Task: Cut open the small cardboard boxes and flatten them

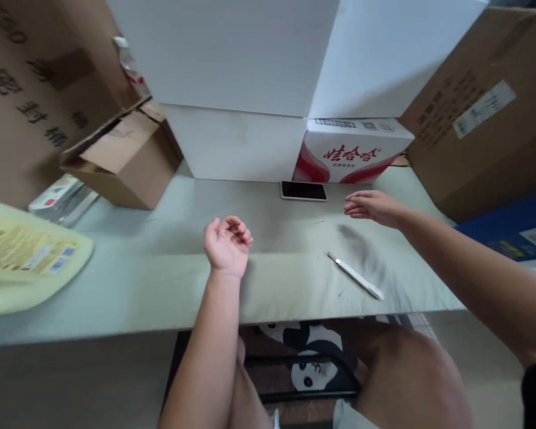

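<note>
My left hand point(228, 243) is raised over the light green table, palm up, its fingers loosely curled and nothing in them. To the right, my right hand point(370, 208) hovers with fingers stretched out and empty, casting a shadow on the cloth. Below it lies a slim white-handled tool point(356, 276) with a narrow metal tip, much like a scalpel; neither hand touches it. A phone point(304, 190) with a dark screen and pale edge rests flat against the boxes at the back, nearest to my right hand.
White boxes point(245, 143) and a red-and-white carton point(355, 152) line the back. An opened small cardboard box point(136, 161), a clear plastic container point(65, 199) and a yellow bottle point(31, 262) stand left. Big brown cartons point(495, 119) flank both sides, with a blue box point(509, 226) at right.
</note>
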`<state>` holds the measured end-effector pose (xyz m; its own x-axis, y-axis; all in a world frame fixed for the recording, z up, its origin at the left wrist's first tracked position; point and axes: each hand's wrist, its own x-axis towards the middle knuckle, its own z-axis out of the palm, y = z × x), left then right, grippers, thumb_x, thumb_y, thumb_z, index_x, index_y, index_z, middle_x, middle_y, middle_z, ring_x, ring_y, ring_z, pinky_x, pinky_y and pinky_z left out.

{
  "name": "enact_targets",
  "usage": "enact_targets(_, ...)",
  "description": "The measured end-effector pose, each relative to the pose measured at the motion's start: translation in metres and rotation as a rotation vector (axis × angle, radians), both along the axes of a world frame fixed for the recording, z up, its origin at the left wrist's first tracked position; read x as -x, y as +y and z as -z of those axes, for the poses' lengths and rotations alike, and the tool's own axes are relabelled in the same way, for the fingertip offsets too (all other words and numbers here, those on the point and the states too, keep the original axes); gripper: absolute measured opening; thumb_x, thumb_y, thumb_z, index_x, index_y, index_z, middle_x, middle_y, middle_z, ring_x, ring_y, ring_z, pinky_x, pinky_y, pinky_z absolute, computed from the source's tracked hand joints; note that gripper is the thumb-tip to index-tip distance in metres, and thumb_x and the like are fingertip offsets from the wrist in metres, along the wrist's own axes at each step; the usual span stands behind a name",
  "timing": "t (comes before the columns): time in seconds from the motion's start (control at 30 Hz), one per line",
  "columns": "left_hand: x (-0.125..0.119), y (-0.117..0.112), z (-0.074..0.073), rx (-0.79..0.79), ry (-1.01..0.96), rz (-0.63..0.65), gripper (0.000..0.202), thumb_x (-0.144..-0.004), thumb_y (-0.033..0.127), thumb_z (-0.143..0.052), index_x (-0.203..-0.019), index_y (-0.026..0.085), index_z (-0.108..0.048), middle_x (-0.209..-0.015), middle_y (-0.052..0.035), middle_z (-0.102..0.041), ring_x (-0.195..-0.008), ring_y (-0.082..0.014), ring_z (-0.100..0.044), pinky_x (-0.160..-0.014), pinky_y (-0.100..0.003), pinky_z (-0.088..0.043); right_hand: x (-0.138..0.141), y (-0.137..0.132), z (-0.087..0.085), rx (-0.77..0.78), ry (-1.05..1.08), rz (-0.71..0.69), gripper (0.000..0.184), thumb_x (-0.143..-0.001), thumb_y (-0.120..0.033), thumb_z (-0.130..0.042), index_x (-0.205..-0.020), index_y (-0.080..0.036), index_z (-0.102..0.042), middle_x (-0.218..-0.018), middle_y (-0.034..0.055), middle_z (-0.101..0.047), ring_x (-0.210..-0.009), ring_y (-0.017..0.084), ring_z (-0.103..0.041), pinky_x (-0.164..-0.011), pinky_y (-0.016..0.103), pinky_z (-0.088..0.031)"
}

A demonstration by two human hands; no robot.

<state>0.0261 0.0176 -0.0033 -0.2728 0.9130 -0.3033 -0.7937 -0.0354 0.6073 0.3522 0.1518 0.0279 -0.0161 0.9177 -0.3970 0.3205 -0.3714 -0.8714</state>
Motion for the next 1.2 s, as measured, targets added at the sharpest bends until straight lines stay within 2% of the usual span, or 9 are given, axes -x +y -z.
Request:
enact_targets(0.17,0.020,-0.016,-0.004,0.006,-0.116,-0.104,0.028,-0.077,0.042,-0.048,-0.066,0.017,-0.055,-0.057,0.0011,-0.045,-0.046,-0.0096,-0.044,-0.046,-0.022,-0.033,0.103,-0.007,0.007,-0.144,-0.141,-0.401,0.008,-0.078,-0.017,-0.068,-0.086,-0.017,-0.068,-0.072,0.0046,-0.073,-0.063,0.014,-0.068,-0.061,0.027,-0.057)
enact_targets(0.33,0.041,-0.026,-0.007,-0.002,-0.218,-0.244,0.028,-0.081,0.038,-0.043,-0.064,0.017,-0.051,-0.054,0.0026,-0.039,-0.044,-0.0085,-0.039,-0.046,-0.021,-0.028,0.245,-0.025,0.001,-0.673,-0.441,-0.886,0.031,-0.081,-0.018,-0.060,-0.111,-0.020,-0.067,-0.093,0.0061,-0.073,-0.083,0.020,-0.068,-0.081,0.036,-0.054)
enact_targets(0.4,0.047,-0.027,-0.008,0.010,-0.243,-0.265,0.027,-0.080,0.037,-0.043,-0.063,0.017,-0.050,-0.055,0.0028,-0.038,-0.043,-0.0082,-0.038,-0.046,-0.021,-0.027,0.304,-0.037,-0.006,-0.856,-0.443,-0.993,0.039,-0.080,-0.016,-0.058,-0.119,-0.021,-0.064,-0.118,0.0106,-0.066,-0.089,0.020,-0.067,-0.087,0.036,-0.052)
enact_targets(0.47,0.051,-0.027,-0.010,0.034,-0.266,-0.295,0.026,-0.080,0.035,-0.043,-0.062,0.017,-0.049,-0.054,0.0025,-0.038,-0.043,-0.0078,-0.037,-0.046,-0.022,-0.026,0.358,-0.049,-0.016,-0.946,-0.458,-1.068,0.044,-0.082,-0.017,-0.056,-0.126,-0.022,-0.060,-0.124,0.0115,-0.061,-0.094,0.022,-0.066,-0.088,0.037,-0.052)
enact_targets(0.57,0.055,-0.025,-0.011,0.073,-0.328,-0.345,0.024,-0.079,0.032,-0.044,-0.061,0.017,-0.049,-0.054,0.0016,-0.040,-0.043,-0.0078,-0.038,-0.046,-0.022,-0.027,0.422,-0.060,-0.033,-0.931,-0.571,-1.069,0.057,-0.088,-0.023,-0.052,-0.143,-0.029,-0.044,-0.125,0.0121,-0.058,-0.098,0.026,-0.066,-0.083,0.040,-0.053)
enact_targets(0.63,0.057,-0.024,-0.011,0.075,-0.364,-0.344,0.024,-0.079,0.031,-0.044,-0.059,0.017,-0.048,-0.052,0.0015,-0.039,-0.044,-0.0081,-0.037,-0.046,-0.021,-0.027,0.450,-0.065,-0.042,-0.885,-0.671,-1.027,0.054,-0.090,-0.029,-0.052,-0.143,-0.030,-0.044,-0.132,0.0107,-0.052,-0.102,0.025,-0.066,-0.088,0.042,-0.051)
enact_targets(0.8,0.064,-0.029,-0.011,0.028,-0.365,-0.374,0.024,-0.078,0.030,-0.046,-0.057,0.017,-0.046,-0.052,0.0017,-0.039,-0.044,-0.0077,-0.035,-0.046,-0.020,-0.026,0.471,-0.073,-0.046,-0.847,-0.789,-0.910,0.050,-0.091,-0.029,-0.054,-0.136,-0.011,-0.045,-0.132,0.0200,-0.051,-0.109,0.030,-0.063,-0.093,0.049,-0.048)
enact_targets(1.07,0.073,-0.045,-0.014,0.054,-0.276,-0.438,0.026,-0.080,0.033,-0.040,-0.059,0.018,-0.046,-0.052,0.0029,-0.035,-0.044,-0.0093,-0.033,-0.048,-0.023,-0.024,0.440,-0.058,-0.031,-0.769,-0.906,-0.734,0.054,-0.087,-0.030,-0.050,-0.137,-0.009,-0.047,-0.144,0.0246,-0.045,-0.115,0.036,-0.060,-0.092,0.051,-0.050)
enact_targets(1.2,0.086,-0.049,-0.003,0.179,-0.040,-0.811,0.017,-0.079,0.029,-0.041,-0.065,0.019,-0.043,-0.063,0.0019,-0.040,-0.059,-0.0111,-0.042,-0.059,-0.024,-0.031,0.391,-0.072,-0.029,-0.862,-0.680,-0.716,0.058,-0.088,-0.036,-0.047,-0.141,-0.011,-0.047,-0.138,0.0216,-0.055,-0.122,0.037,-0.056,-0.097,0.051,-0.048)
